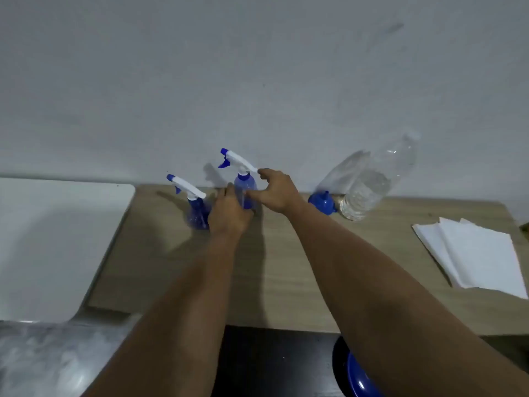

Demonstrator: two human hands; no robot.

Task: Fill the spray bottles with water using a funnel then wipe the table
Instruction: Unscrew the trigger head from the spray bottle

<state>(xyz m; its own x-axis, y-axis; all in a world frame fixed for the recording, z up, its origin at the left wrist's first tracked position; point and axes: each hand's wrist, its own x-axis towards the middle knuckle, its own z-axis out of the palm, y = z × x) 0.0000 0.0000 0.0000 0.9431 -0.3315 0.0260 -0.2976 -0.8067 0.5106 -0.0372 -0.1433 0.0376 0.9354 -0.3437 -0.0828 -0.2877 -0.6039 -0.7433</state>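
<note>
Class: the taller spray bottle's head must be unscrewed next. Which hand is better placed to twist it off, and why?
The right hand: its fingertips already touch the white sprayer head of the taller spray bottle. The left hand wraps the bottle's body lower down, suited to steadying it.

Both arms reach straight forward. The left hand curls in a grip. The right hand spreads its fingers loosely.

Single head-worn wide view, forward and down, close over the table.
</note>
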